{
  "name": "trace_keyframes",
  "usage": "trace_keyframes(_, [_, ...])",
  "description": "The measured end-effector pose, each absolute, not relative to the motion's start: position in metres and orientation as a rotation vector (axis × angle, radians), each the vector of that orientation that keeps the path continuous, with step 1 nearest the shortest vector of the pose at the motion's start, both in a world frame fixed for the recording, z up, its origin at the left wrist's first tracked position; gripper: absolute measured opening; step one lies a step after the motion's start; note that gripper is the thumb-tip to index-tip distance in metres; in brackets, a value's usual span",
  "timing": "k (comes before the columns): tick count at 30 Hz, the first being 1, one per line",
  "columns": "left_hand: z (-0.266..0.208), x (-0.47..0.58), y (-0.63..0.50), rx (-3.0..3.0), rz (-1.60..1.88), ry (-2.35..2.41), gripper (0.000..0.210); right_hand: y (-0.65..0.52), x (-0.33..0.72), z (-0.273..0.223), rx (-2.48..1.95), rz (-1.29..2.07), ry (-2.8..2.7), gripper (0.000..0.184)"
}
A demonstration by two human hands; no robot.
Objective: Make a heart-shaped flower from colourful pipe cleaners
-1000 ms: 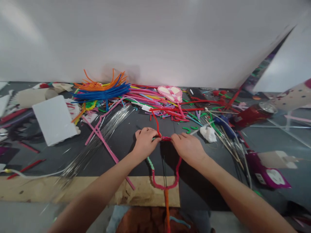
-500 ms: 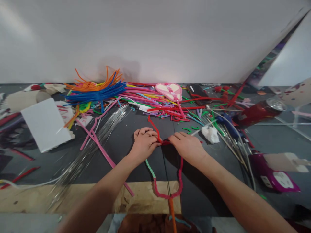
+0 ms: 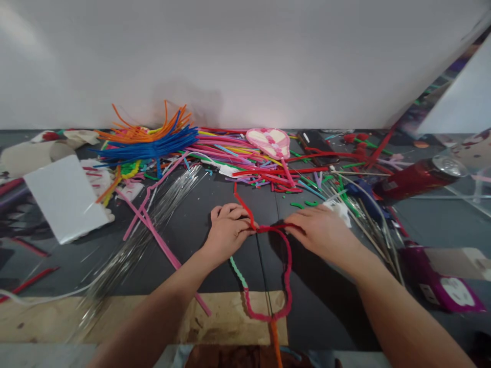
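My left hand (image 3: 229, 232) pinches a bright red pipe cleaner (image 3: 243, 203) where it meets the top of a twisted pipe cleaner loop (image 3: 288, 266). The free red end sticks up past the fingertips. That loop is crimson, with a mint green stretch (image 3: 238, 272) on its left side. An orange pipe cleaner stem (image 3: 275, 341) runs down from its bottom. To the right, my right hand (image 3: 320, 230) is closed on the end of a dark red strand (image 3: 279, 225) that stretches across from the left fingertips.
Bundles of blue (image 3: 153, 145) and orange pipe cleaners (image 3: 149, 132) lie at the back, beside a pink heart (image 3: 269, 142). Bare wires (image 3: 149, 225) spread at left near a white card (image 3: 66, 198). At right are a red can (image 3: 420, 178) and a purple packet (image 3: 447, 286).
My right hand has moved to the right, away from the left one, drawing the red strand out between them. The loop's top right curve now shows. My left hand stays nearly still.
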State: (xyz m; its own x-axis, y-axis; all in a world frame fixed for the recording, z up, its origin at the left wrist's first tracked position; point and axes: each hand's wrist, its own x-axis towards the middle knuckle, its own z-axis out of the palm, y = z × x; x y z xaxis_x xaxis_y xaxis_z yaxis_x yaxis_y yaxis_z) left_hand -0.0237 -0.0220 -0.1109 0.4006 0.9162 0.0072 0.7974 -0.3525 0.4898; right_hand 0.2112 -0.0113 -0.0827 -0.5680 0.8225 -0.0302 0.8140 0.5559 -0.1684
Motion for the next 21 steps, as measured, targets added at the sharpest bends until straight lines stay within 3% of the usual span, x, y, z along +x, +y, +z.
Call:
trace_keyframes(3, [-0.110,-0.024,-0.022,2.245,0.382,1.473,0.016,-0.006,0.226,-0.077,-1.539,0.556,-2.498,0.013])
trace_keyframes(8, [-0.115,-0.024,-0.022,2.222,0.428,1.495,0.017,0.001,0.225,-0.087,-1.461,1.444,-1.703,0.023])
trace_keyframes(11, [-0.119,-0.025,-0.022,2.210,0.460,1.510,0.016,0.002,0.214,-0.101,-1.300,1.613,-1.465,0.026])
trace_keyframes(15, [-0.119,-0.025,-0.022,2.206,0.452,1.508,0.016,-0.003,0.201,-0.112,-1.372,1.424,-1.697,0.020])
trace_keyframes(21, [-0.118,-0.023,-0.024,2.185,0.483,1.551,0.015,-0.010,0.192,-0.114,-1.215,0.611,-2.314,0.016])
